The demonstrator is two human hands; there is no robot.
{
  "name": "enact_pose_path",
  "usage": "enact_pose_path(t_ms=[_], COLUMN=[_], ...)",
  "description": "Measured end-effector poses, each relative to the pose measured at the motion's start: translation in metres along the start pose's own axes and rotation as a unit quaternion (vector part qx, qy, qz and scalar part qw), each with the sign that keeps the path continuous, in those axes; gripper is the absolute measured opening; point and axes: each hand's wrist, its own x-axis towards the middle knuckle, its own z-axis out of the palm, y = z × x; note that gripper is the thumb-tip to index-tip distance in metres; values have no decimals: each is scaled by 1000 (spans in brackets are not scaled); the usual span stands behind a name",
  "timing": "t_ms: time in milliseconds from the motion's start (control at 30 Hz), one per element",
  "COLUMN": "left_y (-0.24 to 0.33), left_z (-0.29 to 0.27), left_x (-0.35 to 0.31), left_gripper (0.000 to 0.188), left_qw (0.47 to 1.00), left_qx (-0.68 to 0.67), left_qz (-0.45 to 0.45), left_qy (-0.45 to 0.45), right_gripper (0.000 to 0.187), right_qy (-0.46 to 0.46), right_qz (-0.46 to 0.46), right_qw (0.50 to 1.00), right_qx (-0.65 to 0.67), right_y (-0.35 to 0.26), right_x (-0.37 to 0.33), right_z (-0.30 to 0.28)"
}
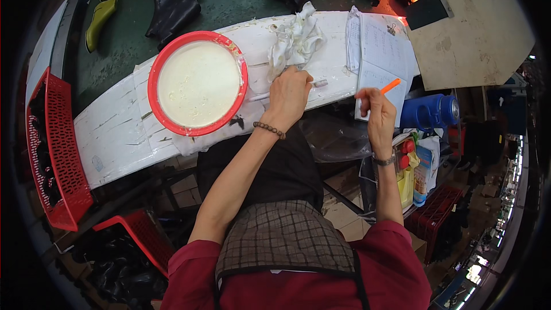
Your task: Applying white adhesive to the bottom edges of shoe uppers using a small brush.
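Observation:
Beside a crumpled white cloth [295,43], my left hand [290,95] is closed over a slim white brush like a toothbrush [319,83]. The brush's ends stick out on both sides of the fingers, and its middle is hidden. My right hand [377,109] pinches an orange pen [391,85] above an open notebook [381,77] with handwriting on its pages. Left of my left hand stands a red-rimmed round basin [245,74] holding a cream-coloured, thick liquid.
The basin stands on a long white bench [115,138]. Behind it, boots [172,8] and yellow-green shoe pieces [100,23] lie on a dark green surface. A red basket [63,149] is at the left end. A blue bottle [422,112] lies right of the notebook.

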Motion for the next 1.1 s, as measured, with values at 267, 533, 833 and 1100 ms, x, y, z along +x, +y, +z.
enact_pose_path(t_ms=[267, 533, 833, 1100], left_y=[2, 2, 3, 2], left_z=[-2, -2, 4, 0], left_x=[2, 1, -2, 0], left_gripper=[10, 10, 10, 10], left_qw=[1000, 1000, 1000, 1000], left_qx=[-13, -6, -13, -17], left_qz=[-9, -5, 0, 0], left_qy=[-22, -15, 16, 16], right_gripper=[13, 11, 30, 22], right_qy=[-25, -76, -220, -139], right_qz=[-164, -286, 2, -39], right_qw=[986, 941, 973, 988], right_qx=[2, -164, -65, 46], right_y=[7, 2, 14, 3], right_x=[34, 41, 112, 69], right_z=[49, 57, 45, 35])
